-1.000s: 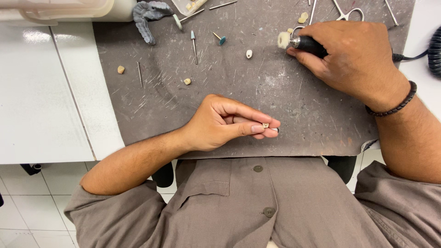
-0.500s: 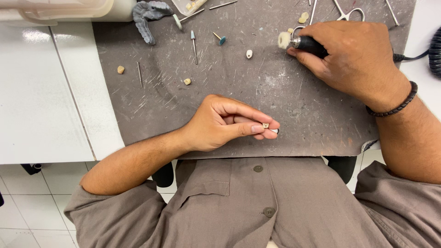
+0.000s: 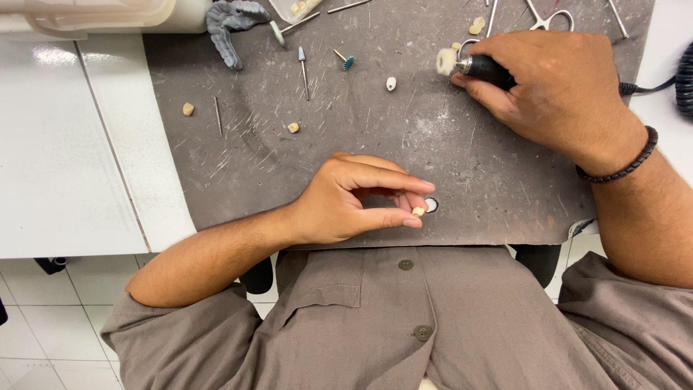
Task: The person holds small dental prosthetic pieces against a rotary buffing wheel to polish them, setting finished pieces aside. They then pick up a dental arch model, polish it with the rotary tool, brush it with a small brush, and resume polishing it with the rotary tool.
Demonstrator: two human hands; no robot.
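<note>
From the head camera I see my left hand [image 3: 346, 198] pinching a small cream tooth piece [image 3: 418, 211] between thumb tip and fingertips. My right hand [image 3: 559, 90] wraps closed around a black handpiece [image 3: 485, 68], its white buffing tip [image 3: 446, 61] sticking out just past my fingers over the grey mat [image 3: 462, 166].

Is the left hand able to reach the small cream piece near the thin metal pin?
Probably yes: the cream piece lies uncovered on the grey mat, but the left hand already pinches a tooth-like piece.
</note>
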